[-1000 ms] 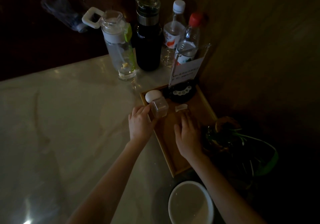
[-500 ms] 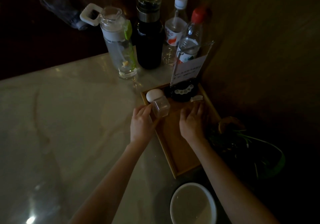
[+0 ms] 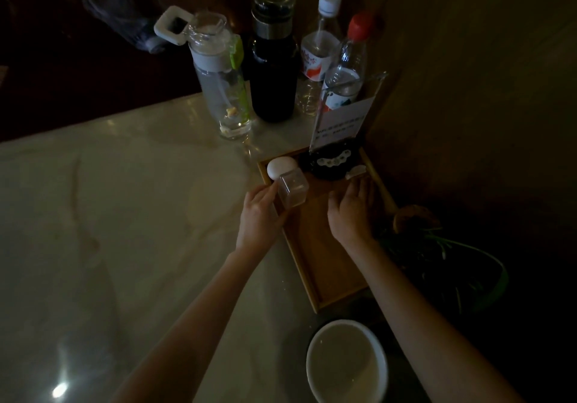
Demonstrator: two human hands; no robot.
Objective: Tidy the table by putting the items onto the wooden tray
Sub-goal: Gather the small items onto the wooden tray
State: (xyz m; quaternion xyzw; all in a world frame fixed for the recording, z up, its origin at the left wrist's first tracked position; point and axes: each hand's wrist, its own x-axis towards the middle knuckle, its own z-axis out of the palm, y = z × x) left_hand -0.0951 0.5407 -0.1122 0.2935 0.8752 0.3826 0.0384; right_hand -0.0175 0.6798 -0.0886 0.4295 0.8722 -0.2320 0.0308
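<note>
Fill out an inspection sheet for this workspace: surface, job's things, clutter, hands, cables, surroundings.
Surface: pale glossy marble table, dim light.
Job's things: wooden tray at the right edge; on it a white egg-shaped item, a clear square box, a dark round item, a small white piece and a sign holder.
Clutter: four bottles behind the tray; white bowl in front.
Hands: left hand touches the clear box; right hand lies open on the tray.
Cables: nothing seen.
Surroundings: wooden wall; green plant to the right.
</note>
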